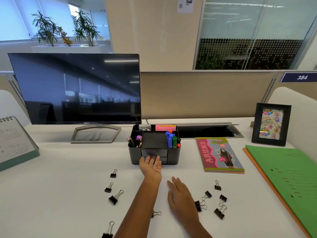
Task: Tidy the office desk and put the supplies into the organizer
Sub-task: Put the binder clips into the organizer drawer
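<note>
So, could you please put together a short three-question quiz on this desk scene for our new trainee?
1. True or false: the binder clips are already inside the organizer.
2. Which hand reaches the organizer's drawers? A) left hand B) right hand C) neither
3. Fill in: the markers stand in the organizer's ____ side compartment as the camera sees it.

Key
1. False; they lie scattered on the desk.
2. A; the right hand rests flat on the desk.
3. Right; the pencils are on the left.

Dark monitor (75, 88), desk calendar (14, 141), framed birthday card (271, 124), potted plants (65, 30)
</note>
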